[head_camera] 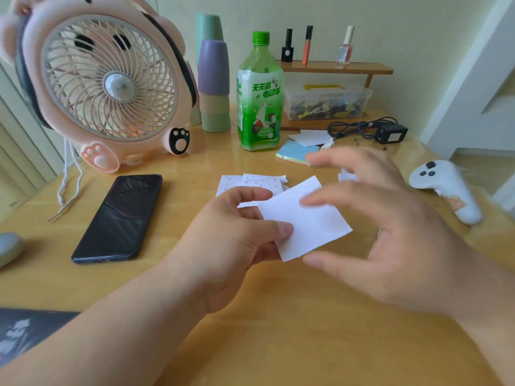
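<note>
A: Left hand [231, 238], grip?

B: Thumb and curled fingers pinched the left edge of the white paper square [306, 221]. It was held just above the middle of the table [278, 330].

A: Right hand [390, 235]?

B: Fingers apart and relaxed, nothing in them, motion-blurred. It hovered at the sheet's right side. Contact could not be told.

A: The sheet itself?

B: Thin, matte, plain white, roughly square. Flat, uncreased, turned so that one corner pointed toward the far edge. No print on the face shown.

A: Surroundings, working outward?

B: The tabletop was glossy honey-coloured wood.
- Just behind the sheet lay small patterned paper pieces [250, 183], white with red specks, partly covered by the left fingers and the sheet.
- Toward the left edge lay a glossy black phone [119, 218], screen up.
- At the far left corner stood a pink plastic fan [106, 82] with paw-shaped feet, then stacked pastel cups [213, 79] and a green plastic bottle [259, 93].
- Nearer the far edge lay a pastel note pad [295, 153], its corner hidden behind the right fingertips.
- Also there: a clear plastic box [326, 100] under a wooden shelf [334, 68], and a black adapter [390, 133] with coiled cable.
- By the right edge lay a white controller [446, 185].
</note>
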Motion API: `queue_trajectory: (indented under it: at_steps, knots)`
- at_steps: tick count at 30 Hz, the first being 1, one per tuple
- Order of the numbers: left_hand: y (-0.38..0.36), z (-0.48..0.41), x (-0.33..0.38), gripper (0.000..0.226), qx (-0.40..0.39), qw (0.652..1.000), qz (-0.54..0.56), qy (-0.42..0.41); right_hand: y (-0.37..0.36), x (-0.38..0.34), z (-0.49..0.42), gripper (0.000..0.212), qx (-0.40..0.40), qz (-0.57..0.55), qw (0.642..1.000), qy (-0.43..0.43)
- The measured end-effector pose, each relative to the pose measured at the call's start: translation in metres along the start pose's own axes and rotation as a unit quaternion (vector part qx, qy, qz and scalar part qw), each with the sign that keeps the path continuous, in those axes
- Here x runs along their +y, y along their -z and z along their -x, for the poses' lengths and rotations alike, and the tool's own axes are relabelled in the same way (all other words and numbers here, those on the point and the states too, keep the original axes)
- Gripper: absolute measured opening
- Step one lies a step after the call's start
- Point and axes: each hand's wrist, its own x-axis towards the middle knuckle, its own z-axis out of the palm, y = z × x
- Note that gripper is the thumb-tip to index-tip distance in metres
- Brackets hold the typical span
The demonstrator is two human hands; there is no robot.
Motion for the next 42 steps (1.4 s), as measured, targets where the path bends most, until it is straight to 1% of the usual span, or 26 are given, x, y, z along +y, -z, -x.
queue_trajectory:
  at_steps: [2, 4, 6, 10, 13, 16, 18, 21, 23, 29, 34, 42]
  knots:
    - [0.0000, 0.0004, -0.0004, 0.064, -0.007, 1.000, 0.001, 0.001, -0.0032, -0.0019, -0.0002, 0.028, -0.022, 0.024, 0.999, 0.028]
    - [0.0000, 0.0007, -0.0002, 0.065, -0.013, 1.000, -0.001, -0.001, -0.0070, -0.0021, -0.0006, 0.013, -0.028, 0.023, 0.998, 0.044]
    - [0.0001, 0.0005, 0.0005, 0.065, -0.017, 1.000, -0.001, -0.002, -0.0071, -0.0018, -0.0019, 0.005, -0.028, 0.018, 0.998, 0.053]
    - [0.0001, -0.0001, 0.0005, 0.064, -0.021, 1.000, 0.016, 0.005, -0.0043, -0.0026, -0.0037, 0.009, -0.019, 0.026, 0.997, 0.064]
    - [0.0003, 0.0016, 0.0018, 0.064, -0.049, 0.998, 0.035, 0.037, -0.0052, -0.0016, -0.0055, 0.013, -0.006, 0.048, 0.996, 0.077]
    - [0.0003, 0.0025, 0.0021, 0.065, -0.068, 0.995, 0.018, 0.068, -0.0045, 0.0002, -0.0059, 0.012, 0.000, 0.068, 0.995, 0.076]
    - [-0.0003, 0.0025, 0.0017, 0.066, -0.072, 0.995, 0.011, 0.071, -0.0037, 0.0002, -0.0050, 0.010, -0.005, 0.067, 0.995, 0.068]
    - [-0.0004, 0.0021, 0.0009, 0.077, -0.062, 0.996, 0.006, 0.062, -0.0042, -0.0009, -0.0041, 0.017, -0.017, 0.050, 0.997, 0.054]
    - [-0.0007, 0.0019, 0.0006, 0.079, -0.058, 0.997, 0.003, 0.053, -0.0046, -0.0012, -0.0041, 0.020, -0.022, 0.040, 0.998, 0.047]
    - [-0.0015, 0.0022, -0.0006, 0.078, -0.057, 0.998, 0.002, 0.030, -0.0053, 0.0007, -0.0036, 0.018, -0.021, 0.034, 0.998, 0.039]
    - [-0.0018, 0.0030, -0.0002, 0.078, -0.059, 0.998, -0.001, 0.022, -0.0066, 0.0017, -0.0035, 0.024, -0.013, 0.032, 0.998, 0.045]
    - [-0.0017, 0.0026, -0.0003, 0.074, -0.073, 0.997, -0.008, -0.008, -0.0093, -0.0002, -0.0027, 0.018, -0.008, 0.023, 1.000, -0.017]
